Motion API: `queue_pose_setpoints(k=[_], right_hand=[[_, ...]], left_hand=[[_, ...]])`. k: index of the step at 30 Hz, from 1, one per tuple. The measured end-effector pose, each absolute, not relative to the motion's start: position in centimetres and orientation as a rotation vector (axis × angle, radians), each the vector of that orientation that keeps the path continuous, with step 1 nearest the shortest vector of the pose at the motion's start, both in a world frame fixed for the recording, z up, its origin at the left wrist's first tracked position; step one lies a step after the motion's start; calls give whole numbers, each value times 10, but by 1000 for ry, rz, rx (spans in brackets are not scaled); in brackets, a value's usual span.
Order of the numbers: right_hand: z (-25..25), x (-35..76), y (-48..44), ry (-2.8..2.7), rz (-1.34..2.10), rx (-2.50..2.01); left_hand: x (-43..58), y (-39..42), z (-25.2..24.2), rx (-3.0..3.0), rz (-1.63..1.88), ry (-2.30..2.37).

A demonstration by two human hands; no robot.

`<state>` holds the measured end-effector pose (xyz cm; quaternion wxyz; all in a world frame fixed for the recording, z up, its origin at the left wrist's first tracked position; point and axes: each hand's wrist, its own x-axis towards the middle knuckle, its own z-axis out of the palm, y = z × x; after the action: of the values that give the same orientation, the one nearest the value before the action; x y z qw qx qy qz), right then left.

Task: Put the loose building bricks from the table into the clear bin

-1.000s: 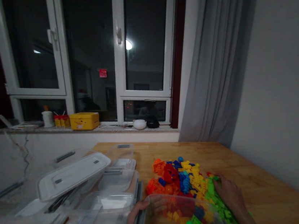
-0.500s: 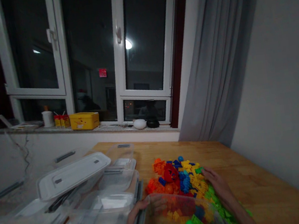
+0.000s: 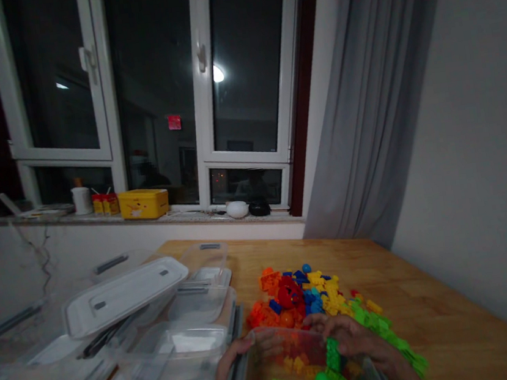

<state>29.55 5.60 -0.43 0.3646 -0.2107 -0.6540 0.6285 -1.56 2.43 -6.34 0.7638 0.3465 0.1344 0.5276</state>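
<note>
A clear plastic bin (image 3: 266,370) with coloured toy bricks inside stands at the near edge of the wooden table (image 3: 430,310). My left hand (image 3: 236,352) grips the bin's far left rim. My right hand (image 3: 352,338) hovers over the bin's far rim, fingers closed on a green brick (image 3: 332,353). Just beyond the bin lies a pile of loose bricks (image 3: 307,294), orange, red, blue, yellow and green.
Several clear empty bins and a white lid (image 3: 125,292) are stacked on the table's left. A yellow box (image 3: 143,203), cups and two bowls sit on the windowsill. A grey curtain (image 3: 363,102) and a wall close off the right.
My right hand left the green bricks on the pile's right side and moved left and nearer, over the bin, with a green brick in its fingers. The left hand stayed on the rim.
</note>
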Motion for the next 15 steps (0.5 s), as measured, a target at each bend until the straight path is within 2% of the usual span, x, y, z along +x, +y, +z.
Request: queue_pose_setpoints(k=[5,7,10,15], right_hand=[[-9,300,65,-1514,1501,-731],[-14,313,78,-1397,1305,-973],[-23,348,103,-1234,767,-1361],[-39,407,123,-1165,411,-1629]], left_hand=[[-12,20,-53,758,1147,298],[-10,19,-48,753,1143,273],[-9,20,-47,739,1132,232],[-10,23,-58,729,1156,273]])
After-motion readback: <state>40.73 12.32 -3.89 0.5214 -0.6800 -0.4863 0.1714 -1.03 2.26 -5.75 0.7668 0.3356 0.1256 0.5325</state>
